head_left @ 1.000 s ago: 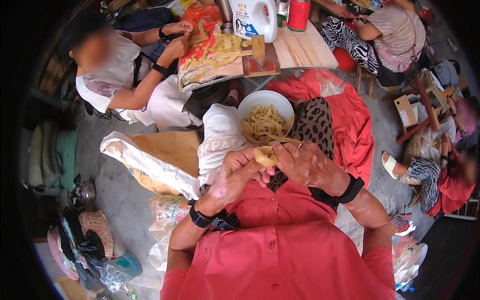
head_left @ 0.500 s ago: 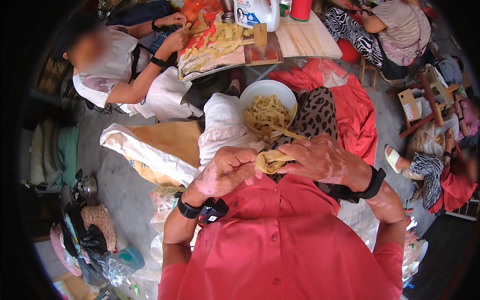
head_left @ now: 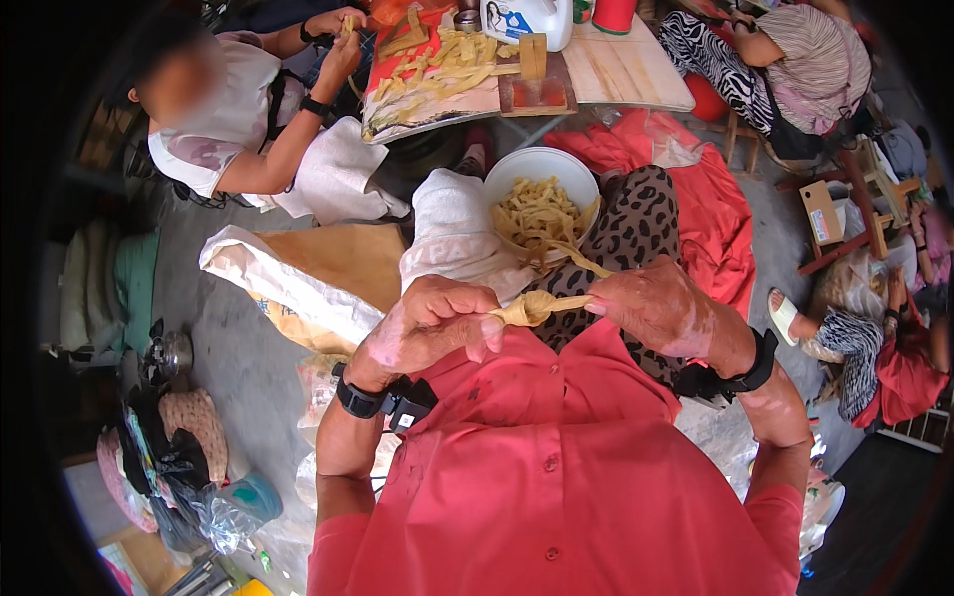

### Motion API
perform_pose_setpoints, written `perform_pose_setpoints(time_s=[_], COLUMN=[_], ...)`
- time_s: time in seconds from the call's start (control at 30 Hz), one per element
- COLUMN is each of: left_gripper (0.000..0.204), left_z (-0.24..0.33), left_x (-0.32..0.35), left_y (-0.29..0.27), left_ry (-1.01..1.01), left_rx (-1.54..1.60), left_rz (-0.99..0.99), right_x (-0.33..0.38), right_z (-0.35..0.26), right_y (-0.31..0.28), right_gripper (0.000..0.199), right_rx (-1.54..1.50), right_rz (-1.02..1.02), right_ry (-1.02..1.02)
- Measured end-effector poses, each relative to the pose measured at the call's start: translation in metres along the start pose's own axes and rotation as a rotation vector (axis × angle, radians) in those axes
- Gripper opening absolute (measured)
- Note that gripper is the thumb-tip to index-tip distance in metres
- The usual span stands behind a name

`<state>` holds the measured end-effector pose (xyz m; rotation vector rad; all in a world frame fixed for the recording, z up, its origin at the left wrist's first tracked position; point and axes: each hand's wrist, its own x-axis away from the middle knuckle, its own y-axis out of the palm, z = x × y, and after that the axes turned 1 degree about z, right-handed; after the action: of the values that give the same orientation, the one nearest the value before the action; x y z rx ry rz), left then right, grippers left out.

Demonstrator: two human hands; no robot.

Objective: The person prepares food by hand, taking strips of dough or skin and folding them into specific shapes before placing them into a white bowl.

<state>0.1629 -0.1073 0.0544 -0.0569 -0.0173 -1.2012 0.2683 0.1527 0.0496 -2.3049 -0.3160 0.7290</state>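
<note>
A soft yellowish strip (head_left: 537, 308) with a knot in its middle is stretched between my hands in front of my chest. My left hand (head_left: 432, 323) pinches one end, fingers curled around it. The other end is gripped by my right hand (head_left: 661, 310) between thumb and fingers. From the right hand a length of strip trails back over the rim of a white bucket (head_left: 568, 163). The bucket stands between my knees, and a pile of similar strips (head_left: 540, 211) lies inside it.
Beyond the bucket, a table (head_left: 626, 79) holds loose strips, a wooden block tool (head_left: 534, 74) and a white jug (head_left: 532, 22). A co-worker (head_left: 224, 129) sits at the left. An open sack (head_left: 338, 268) lies by my left knee. Other people sit at the right.
The loose loop between my hands has been pulled into a tighter knot, and my hands have moved slightly apart. The co-worker's hands at the left have risen away from the table.
</note>
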Motion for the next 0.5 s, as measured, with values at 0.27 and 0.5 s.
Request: perform_pose_setpoints(time_s=[0.27,0.5], left_gripper=[0.029,0.056], left_z=[0.0,0.003], left_x=[0.002,-0.02], left_y=[-0.018,-0.009], left_ry=[-0.161,0.068], left_rx=[-0.142,-0.472], left_rz=[0.077,0.085], right_x=[-0.002,-0.007], right_z=[0.013,0.011], right_y=[0.006,0.013], right_gripper=[0.02,0.01], right_rx=[-0.132,-0.222], right_rz=[0.037,0.07], right_ry=[-0.102,-0.025])
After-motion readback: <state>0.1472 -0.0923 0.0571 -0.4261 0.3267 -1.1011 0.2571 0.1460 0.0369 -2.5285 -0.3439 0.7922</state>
